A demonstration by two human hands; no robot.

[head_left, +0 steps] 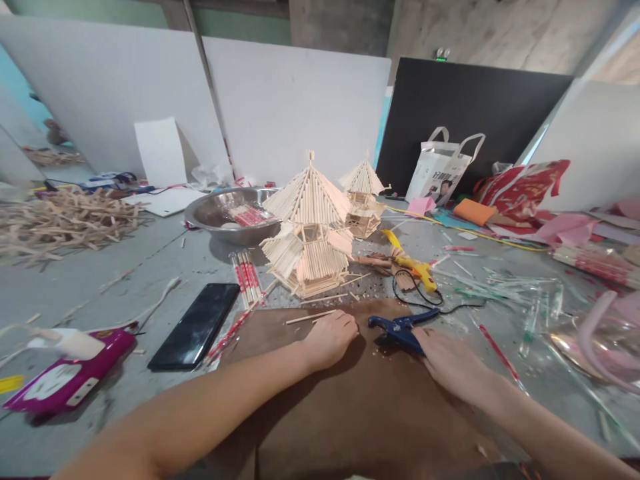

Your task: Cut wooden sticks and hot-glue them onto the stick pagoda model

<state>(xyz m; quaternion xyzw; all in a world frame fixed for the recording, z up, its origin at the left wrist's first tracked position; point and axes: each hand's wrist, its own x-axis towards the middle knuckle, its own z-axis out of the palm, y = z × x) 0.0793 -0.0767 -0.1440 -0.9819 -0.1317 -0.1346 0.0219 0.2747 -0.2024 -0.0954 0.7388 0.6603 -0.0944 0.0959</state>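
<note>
My left hand (pixel 331 339) rests on the brown board (pixel 320 413) with its fingers curled together; what they hold, if anything, is hidden. Beside its fingertips is a thin wooden stick (pixel 305 319). My right hand (pixel 450 363) grips one handle of the blue pliers (pixel 400 332), whose jaws point left toward my left hand. Just beyond the board stands a pagoda-like model (pixel 310 247) built of thin sticks, with a similar smaller model (pixel 364 197) behind it. Loose sticks lie around the larger model's base.
A yellow glue gun (pixel 417 267) with a black cord lies behind the pliers. At left are a phone (pixel 195 327), a purple power strip (pixel 75 373) and a stick pile (pixel 70 223). A metal bowl (pixel 213 213) holds red-and-white packets. Plastic wrappers (pixel 505 283) litter the right.
</note>
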